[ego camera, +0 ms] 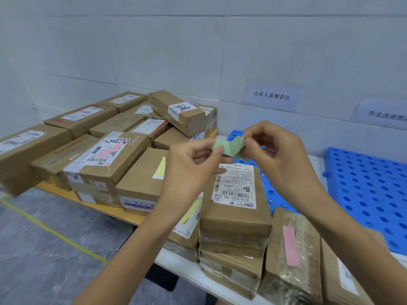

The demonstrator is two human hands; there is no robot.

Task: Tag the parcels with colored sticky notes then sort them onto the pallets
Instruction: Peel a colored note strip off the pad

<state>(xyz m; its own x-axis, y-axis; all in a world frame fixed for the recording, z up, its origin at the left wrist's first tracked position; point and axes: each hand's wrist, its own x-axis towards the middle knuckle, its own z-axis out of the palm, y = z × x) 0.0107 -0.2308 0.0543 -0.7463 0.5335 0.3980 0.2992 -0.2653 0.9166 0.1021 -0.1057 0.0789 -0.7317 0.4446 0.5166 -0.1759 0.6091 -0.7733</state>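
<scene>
Tagging is partly done; sorting, by my judgement, has not begun.

- Notes already on: a pink note [110, 150] across the label of a box on the left, a yellow note [160, 167] on the box beside it, a second yellow note [191, 211] lower down under the left forearm, and a pink strip [291, 248] on the taped parcel at the near right.
- The boxes at the back of the heap show no note that I can make out.
- The blue pallet [370, 190] to the right shows its bare perforated top.

Left hand [193, 164]: thumb and forefinger pinch one end of the green sticky notes [229, 147].
Right hand [275, 150]: fingertips pinch the other end, remaining fingers loosely curled.

The notes are held in the air between the two hands, above the labelled parcel [235, 194], not touching it. That parcel has a white shipping label with barcodes and no coloured note visible; it is likely next.

The green paper is pale and thin, bent in a zigzag. It looks like two or more strips stuck together and being separated; I cannot count them.
</scene>
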